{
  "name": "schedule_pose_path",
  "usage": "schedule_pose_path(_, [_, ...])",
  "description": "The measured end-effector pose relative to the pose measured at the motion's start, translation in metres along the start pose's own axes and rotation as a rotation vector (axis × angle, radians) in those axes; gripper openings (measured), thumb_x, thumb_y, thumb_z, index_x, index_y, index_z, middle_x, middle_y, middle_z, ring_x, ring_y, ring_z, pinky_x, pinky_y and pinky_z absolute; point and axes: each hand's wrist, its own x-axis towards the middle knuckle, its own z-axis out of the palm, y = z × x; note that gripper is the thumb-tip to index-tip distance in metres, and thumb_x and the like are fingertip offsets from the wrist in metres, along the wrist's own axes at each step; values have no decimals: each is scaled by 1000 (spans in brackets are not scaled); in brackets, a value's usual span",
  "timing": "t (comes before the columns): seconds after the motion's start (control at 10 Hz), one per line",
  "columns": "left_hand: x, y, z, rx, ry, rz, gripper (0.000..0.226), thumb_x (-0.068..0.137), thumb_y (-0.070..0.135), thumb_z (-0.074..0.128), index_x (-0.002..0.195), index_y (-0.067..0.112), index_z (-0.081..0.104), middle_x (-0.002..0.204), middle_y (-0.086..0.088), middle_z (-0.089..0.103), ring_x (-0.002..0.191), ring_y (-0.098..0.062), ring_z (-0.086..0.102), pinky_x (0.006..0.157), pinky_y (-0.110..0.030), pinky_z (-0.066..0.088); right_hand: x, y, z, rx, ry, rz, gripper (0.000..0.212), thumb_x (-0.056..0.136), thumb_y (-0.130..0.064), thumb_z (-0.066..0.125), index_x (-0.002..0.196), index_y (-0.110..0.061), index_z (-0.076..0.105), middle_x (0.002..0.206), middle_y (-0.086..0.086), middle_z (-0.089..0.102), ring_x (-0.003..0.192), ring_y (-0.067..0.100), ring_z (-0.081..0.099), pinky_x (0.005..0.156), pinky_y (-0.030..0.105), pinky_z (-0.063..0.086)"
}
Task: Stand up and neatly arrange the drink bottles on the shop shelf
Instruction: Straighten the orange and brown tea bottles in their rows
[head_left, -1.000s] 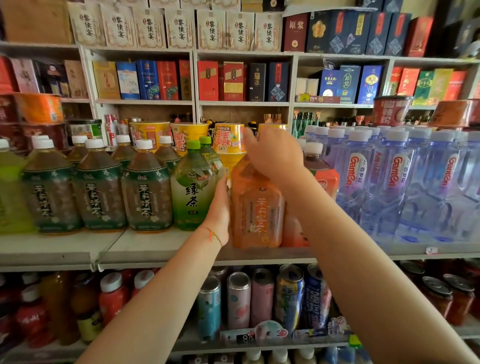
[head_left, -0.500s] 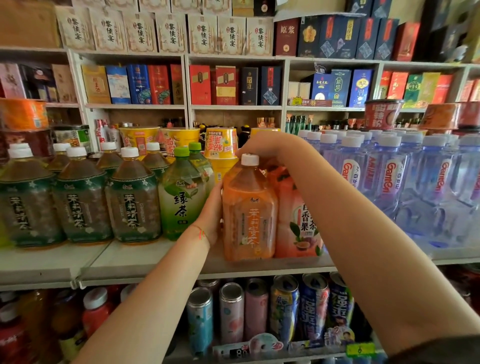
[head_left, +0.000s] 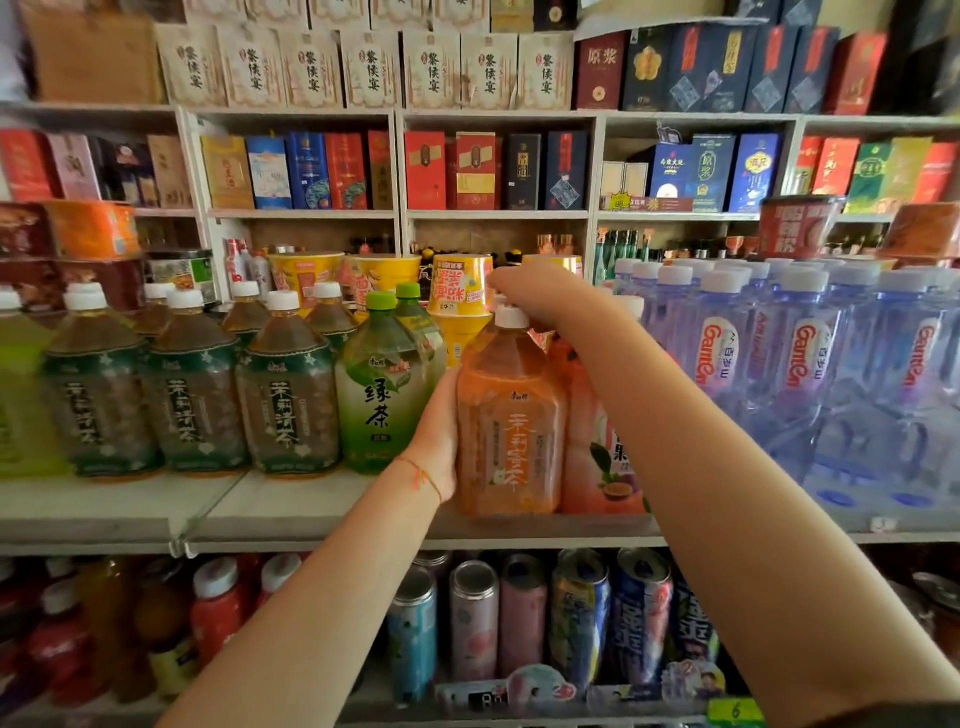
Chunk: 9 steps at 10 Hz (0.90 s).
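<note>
Left hand (head_left: 441, 436) cupping the side of the orange tea bottle (head_left: 511, 415), upright at the shelf (head_left: 311, 512) front; right hand (head_left: 540, 293) reaching behind its cap, grip impossible to tell. Green row (head_left: 192, 395) tidy already, orange section unfinished

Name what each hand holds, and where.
Left hand holds the orange plastic tea bottle by its side; right hand grips its neck behind the white cap.
</note>
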Motion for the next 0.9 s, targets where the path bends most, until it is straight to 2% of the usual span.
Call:
schedule_pose_path(0.1, [-13, 4, 0, 83, 153, 135, 45, 101, 42, 46, 69, 23, 70, 75, 2, 72, 76, -18, 69, 76, -33, 52, -7, -4, 10, -30, 147, -87, 32, 97, -32, 45, 70, -14, 48, 68, -1, 47, 70, 21, 49, 54, 27, 37])
schedule_pose_path(0.2, [-15, 4, -19, 287, 395, 451, 29, 97, 30, 52, 78, 21, 71, 81, 2, 70, 83, -21, 64, 74, -33, 50, -27, -24, 36, -263, 347, -315, 26, 96, -30, 44, 85, -11, 57, 79, 1, 53, 79, 24, 52, 83, 37, 43])
schedule_pose_path(0.3, [-25, 10, -55, 737, 653, 835, 13, 94, 14, 57, 90, 16, 69, 97, 1, 63, 92, -14, 57, 79, -25, 48, -42, -43, 67, -301, 496, -442, 21, 95, -27, 44, 82, -12, 51, 84, 3, 55, 81, 23, 49, 89, 37, 43])
schedule_pose_path(0.4, [-19, 21, -99, 1258, 825, 977, 26, 87, 13, 64, 113, 11, 65, 127, -12, 57, 124, -30, 49, 101, -43, 44, -45, -52, 96, -148, 358, -350, 19, 96, -22, 47, 108, -9, 51, 111, 10, 56, 102, 26, 53, 86, 35, 42])
schedule_pose_path(0.5, [-8, 42, -134, 1614, 650, 876, 43, 94, 25, 57, 136, 16, 56, 152, -11, 45, 147, -31, 30, 119, -53, 23, -32, -59, 122, 89, 180, -124, 51, 97, -29, 53, 139, -6, 34, 139, 16, 42, 124, 32, 46, 94, 36, 40])
schedule_pose_path(0.6, [-2, 52, -161, 1809, 493, 888, 49, 97, 35, 53, 142, 15, 53, 155, -8, 44, 151, -28, 24, 121, -57, 16, -11, -60, 146, 168, 148, 24, 79, 90, -51, 62, 149, -9, 27, 147, 12, 40, 133, 30, 41, 102, 39, 40])
schedule_pose_path(0.7, [2, 58, -179, 1877, 436, 929, 54, 92, 43, 59, 139, 16, 56, 152, -8, 48, 149, -30, 28, 120, -59, 20, -5, -63, 162, 213, 268, 90, 87, 80, -60, 69, 147, -17, 34, 144, 9, 42, 133, 30, 42, 103, 43, 43])
schedule_pose_path(0.8, [4, 63, -183, 1843, 425, 961, 54, 85, 46, 67, 131, 17, 61, 146, -10, 53, 146, -31, 33, 117, -61, 22, -5, -69, 165, 189, 329, 115, 82, 76, -59, 72, 141, -19, 41, 139, 9, 43, 129, 29, 43, 98, 40, 43])
schedule_pose_path(0.9, [6, 59, -183, 1813, 407, 1000, 55, 76, 43, 76, 121, 16, 65, 140, -11, 56, 143, -32, 37, 116, -63, 22, -3, -74, 160, 59, 326, 165, 94, 75, -62, 72, 146, -17, 30, 145, 13, 35, 131, 35, 41, 97, 44, 45])
